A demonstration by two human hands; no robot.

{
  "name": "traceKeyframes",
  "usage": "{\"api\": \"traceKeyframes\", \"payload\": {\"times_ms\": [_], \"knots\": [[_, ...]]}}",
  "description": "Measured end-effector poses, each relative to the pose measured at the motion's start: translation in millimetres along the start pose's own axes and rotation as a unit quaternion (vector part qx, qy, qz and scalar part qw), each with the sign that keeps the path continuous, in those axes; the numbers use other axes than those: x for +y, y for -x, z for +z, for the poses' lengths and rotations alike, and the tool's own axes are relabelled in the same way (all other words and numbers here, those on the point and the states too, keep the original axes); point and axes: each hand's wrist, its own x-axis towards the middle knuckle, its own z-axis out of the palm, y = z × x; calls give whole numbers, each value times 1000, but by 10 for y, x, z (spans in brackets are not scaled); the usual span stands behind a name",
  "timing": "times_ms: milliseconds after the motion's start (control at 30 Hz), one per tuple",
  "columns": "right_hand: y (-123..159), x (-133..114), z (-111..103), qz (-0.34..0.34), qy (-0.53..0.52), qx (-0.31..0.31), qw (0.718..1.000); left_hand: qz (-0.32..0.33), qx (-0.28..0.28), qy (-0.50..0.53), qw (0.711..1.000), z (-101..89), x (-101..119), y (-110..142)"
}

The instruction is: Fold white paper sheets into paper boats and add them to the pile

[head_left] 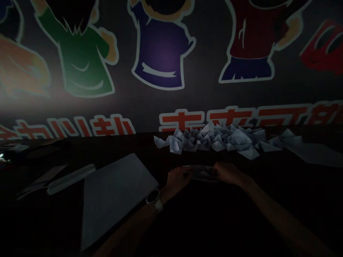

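Between my two hands is a piece of folded white paper (pixel 203 173), slightly curved and held above the dark table. My left hand (pixel 178 177), with a watch (pixel 153 197) on its wrist, pinches the paper's left end. At the right end the fingers of my right hand (pixel 227 172) are closed on it too. Dim light hides the exact folds. Just beyond the hands lies a heap of folded paper boats (pixel 214 137).
A stack of white paper sheets (pixel 115 196) lies left of my left forearm. Beside it is a long pale strip-like object (pixel 71 179). More flat paper (pixel 316 154) lies at the far right. Behind the table stands a wall (pixel 120 78) with painted figures.
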Motion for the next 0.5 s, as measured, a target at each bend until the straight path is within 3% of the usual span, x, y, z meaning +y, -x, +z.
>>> {"api": "traceKeyframes", "payload": {"times_ms": [133, 300, 400, 500], "knots": [[-86, 113, 82, -47, -40, 18, 998, 20, 9, -8, 1000, 37, -12, 7], [-213, 140, 101, -96, -177, 128, 971, 55, 67, -27, 996, 135, -121, -29], [-199, 67, 66, -144, -224, 171, 949, 82, 137, 13, 987, 173, -195, -83], [-153, 11, 54, -178, -246, 166, 938, 107, 252, 98, 957, 172, -241, -142]]}}
